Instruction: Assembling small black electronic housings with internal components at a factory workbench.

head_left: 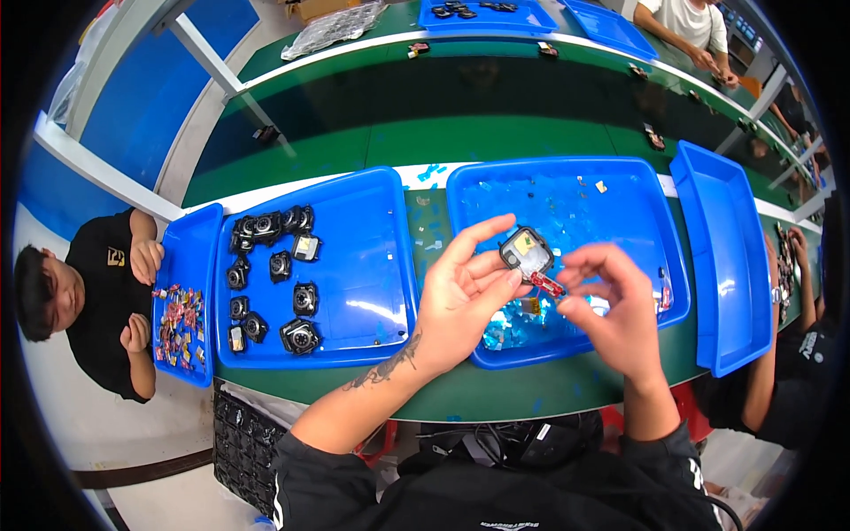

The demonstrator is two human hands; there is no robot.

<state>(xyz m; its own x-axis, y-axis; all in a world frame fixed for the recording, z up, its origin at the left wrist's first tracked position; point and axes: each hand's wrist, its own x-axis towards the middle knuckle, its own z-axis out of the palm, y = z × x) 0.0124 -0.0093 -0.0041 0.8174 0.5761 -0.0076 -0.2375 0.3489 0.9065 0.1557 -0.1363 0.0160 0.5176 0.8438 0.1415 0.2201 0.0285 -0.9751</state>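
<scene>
My left hand (474,288) grips a small black-framed, watch-like device (529,251) between thumb and fingers, its pale inner face with a yellowish patch turned up. A small red circuit board (547,283) juts from its lower edge. My right hand (615,305), slightly blurred, has its thumb and curled fingers closed at the board's outer end. Both hands are above a blue tray (677,257) strewn with shiny blue film scraps (501,329). Left of it, another blue tray (390,203) holds several black watch-like devices (301,336).
A narrow blue tray (212,230) at far left carries small red and yellow parts (183,319), beside a person (97,301). On the right stands another blue tray (726,257), near a co-worker's arm (801,274). A dark conveyor belt (478,97) runs beyond the trays with scattered devices.
</scene>
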